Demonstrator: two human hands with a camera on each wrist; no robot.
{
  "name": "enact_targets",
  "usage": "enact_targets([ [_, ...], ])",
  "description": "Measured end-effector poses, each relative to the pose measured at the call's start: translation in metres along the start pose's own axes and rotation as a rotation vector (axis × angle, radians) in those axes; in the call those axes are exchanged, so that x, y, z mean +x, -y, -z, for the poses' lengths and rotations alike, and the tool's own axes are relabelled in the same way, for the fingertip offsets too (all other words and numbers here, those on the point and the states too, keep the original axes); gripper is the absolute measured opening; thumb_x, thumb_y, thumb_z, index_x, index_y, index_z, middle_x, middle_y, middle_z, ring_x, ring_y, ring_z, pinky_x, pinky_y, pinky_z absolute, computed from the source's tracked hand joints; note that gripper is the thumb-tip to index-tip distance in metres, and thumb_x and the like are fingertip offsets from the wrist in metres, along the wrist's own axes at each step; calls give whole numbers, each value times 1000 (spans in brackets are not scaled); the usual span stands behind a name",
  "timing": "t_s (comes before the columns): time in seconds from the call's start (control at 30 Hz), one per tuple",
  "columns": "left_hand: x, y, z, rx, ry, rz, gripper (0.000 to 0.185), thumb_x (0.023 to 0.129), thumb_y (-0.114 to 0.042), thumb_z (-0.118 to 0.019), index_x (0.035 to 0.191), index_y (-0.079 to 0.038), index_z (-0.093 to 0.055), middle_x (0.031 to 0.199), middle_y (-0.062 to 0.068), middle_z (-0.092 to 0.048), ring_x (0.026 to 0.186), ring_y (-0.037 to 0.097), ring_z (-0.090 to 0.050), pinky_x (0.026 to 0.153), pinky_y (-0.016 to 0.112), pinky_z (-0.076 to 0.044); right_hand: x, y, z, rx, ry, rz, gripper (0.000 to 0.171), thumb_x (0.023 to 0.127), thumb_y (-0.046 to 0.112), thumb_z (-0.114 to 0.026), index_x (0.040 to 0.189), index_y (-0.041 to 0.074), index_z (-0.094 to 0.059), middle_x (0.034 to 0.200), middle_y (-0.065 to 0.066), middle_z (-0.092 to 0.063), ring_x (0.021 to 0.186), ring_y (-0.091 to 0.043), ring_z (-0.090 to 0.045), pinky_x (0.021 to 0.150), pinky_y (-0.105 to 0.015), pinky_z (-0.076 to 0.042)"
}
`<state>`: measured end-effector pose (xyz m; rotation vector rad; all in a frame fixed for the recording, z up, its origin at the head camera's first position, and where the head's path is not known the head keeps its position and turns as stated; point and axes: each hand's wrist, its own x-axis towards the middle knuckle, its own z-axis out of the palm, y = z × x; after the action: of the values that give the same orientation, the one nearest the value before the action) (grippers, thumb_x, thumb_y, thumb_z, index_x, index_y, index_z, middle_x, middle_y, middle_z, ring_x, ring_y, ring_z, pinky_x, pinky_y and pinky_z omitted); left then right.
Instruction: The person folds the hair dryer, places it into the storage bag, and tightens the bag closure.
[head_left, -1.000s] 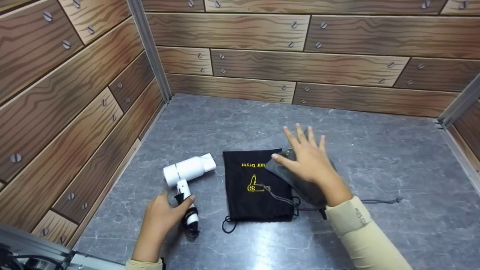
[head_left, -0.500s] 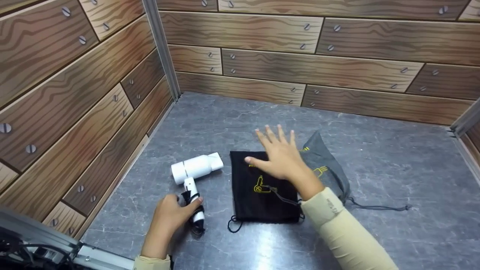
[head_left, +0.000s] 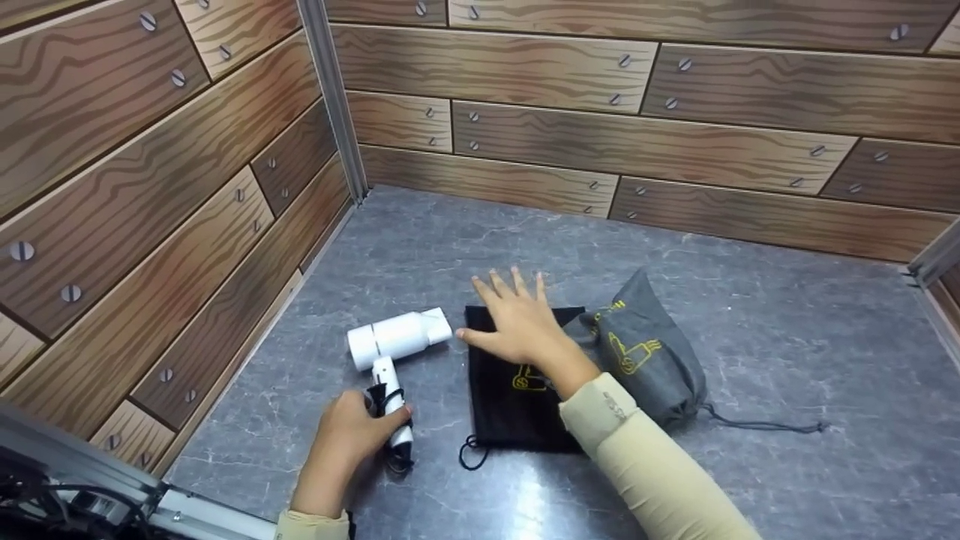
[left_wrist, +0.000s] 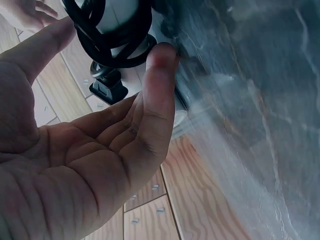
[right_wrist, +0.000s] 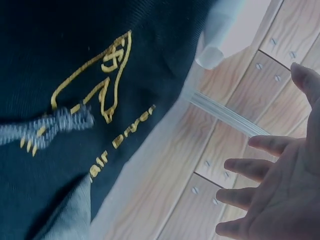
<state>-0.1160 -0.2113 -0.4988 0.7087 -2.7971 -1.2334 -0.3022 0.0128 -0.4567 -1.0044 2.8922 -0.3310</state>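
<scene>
Hairdryer (head_left: 384, 365), handle (head_left: 394, 405) within left grip (head_left: 356, 426), barrel (head_left: 399, 337) beyond, far-side contact unclear

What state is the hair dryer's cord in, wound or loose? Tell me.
Wound: the left wrist view shows the black cord looped around the white handle of the hair dryer.

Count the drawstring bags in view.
2. A black bag lies flat beneath the outspread right hand; a gray bag sits to the black one's right, partly overlapping it. Nothing suggests another is hidden.
</scene>
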Motion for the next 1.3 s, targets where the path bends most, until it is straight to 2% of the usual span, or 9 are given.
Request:
enact_targets([
  [0.27, 0, -2, -5, -5, 23, -26, 53, 81, -41, -91, 101, 3, -69, 90, 14, -71, 77, 26, -64, 69, 41, -55, 10, 15, -21, -27, 55, 46, 94, 95, 69, -64, 169, 21, -30, 173, -14, -32, 161, -47, -21, 128, -72, -1],
  [0.47, 1, -5, -9, -1, 26, -27, 52, 82, -41, -90, 100, 3, -68, 90, 14, -71, 76, 26, -64, 67, 41, -54, 15, 26, -29, 104, 77, 74, 88, 98, 56, -70, 168, 19, -31, 172, -15, -34, 161, -45, -26, 127, -75, -10],
  [0.63, 2, -7, -12, 3, 22, -25, 57, 82, -44, -89, 101, 4, -66, 91, 15, -69, 77, 27, -63, 67, 41, -54, 20, 31, -34, 231, 80, 110, 89, 99, 46, -73, 169, 17, -27, 173, -18, -30, 161, -41, -28, 128, -71, -17],
  [0.9, 2, -5, -11, -8, 18, -46, 51, 86, -43, -86, 101, 2, -68, 92, 14, -71, 79, 26, -65, 70, 44, -55, 28, 40, -45, 316, 79, 156, 79, 100, 39, -72, 165, 12, -37, 169, -20, -37, 158, -40, -35, 126, -69, -25],
  [1.13, 2, -1, -9, 22, 15, -43, 50, 93, -42, -79, 105, 5, -69, 95, 16, -73, 84, 28, -69, 79, 51, -57, 32, 47, -47, 351, 92, 232, 70, 102, 31, -71, 161, 7, -43, 166, -17, -45, 155, -34, -41, 129, -49, -33],
  [1.3, 4, -1, -10, 21, 18, -40, 51, 96, -44, -76, 104, 5, -69, 96, 17, -73, 84, 29, -69, 79, 52, -57, 33, 49, -47, 367, 85, 236, 67, 102, 28, -71, 159, 6, -45, 164, -16, -47, 153, -34, -43, 128, -47, -35],
])
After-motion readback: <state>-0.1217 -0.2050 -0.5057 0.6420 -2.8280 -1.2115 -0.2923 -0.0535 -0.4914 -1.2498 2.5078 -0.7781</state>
